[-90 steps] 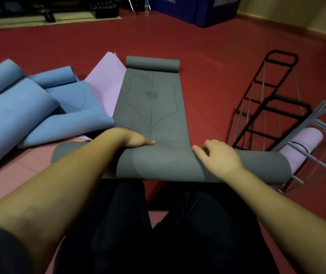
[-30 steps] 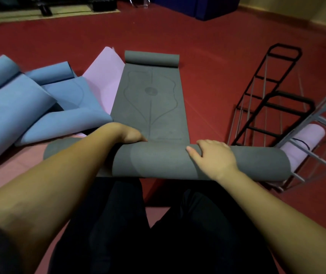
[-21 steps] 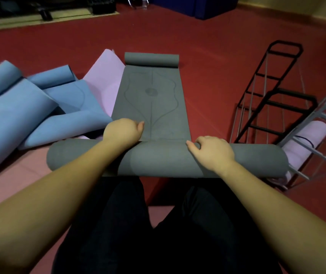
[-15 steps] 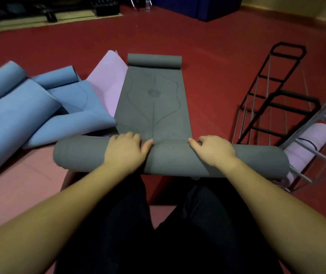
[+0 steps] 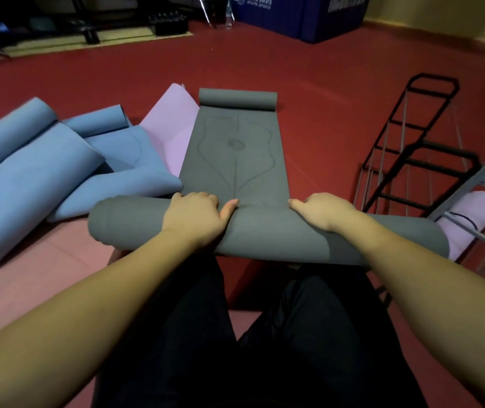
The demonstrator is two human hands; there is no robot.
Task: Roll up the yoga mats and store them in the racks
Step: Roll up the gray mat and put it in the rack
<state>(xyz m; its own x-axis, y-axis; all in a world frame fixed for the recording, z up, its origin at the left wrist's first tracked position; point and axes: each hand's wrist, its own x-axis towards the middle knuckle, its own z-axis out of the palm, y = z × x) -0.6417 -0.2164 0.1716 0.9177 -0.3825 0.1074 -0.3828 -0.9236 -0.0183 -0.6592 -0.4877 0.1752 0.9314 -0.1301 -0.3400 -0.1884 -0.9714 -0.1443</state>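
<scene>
A grey yoga mat (image 5: 232,160) lies flat on the red floor, running away from me, its far end curled into a small roll (image 5: 237,98). The near end is wound into a thick roll (image 5: 267,234) lying crosswise above my knees. My left hand (image 5: 197,216) sits on top of this roll with its fingers curled over the far side and the thumb out. My right hand (image 5: 323,210) grips the roll the same way, a little to the right. A lilac rolled mat (image 5: 471,213) lies in the grey metal rack (image 5: 476,184) at right.
Loosely rolled blue mats (image 5: 29,178) lie piled at left, with a lilac mat (image 5: 173,128) beside the grey one and a pink mat (image 5: 29,284) under them. A black wire rack (image 5: 418,142) lies on the floor at right. Dark blue crates stand at the back.
My left hand has come from the far side of the roll onto its top, nearer the middle. The thick roll has taken in a little more of the flat mat.
</scene>
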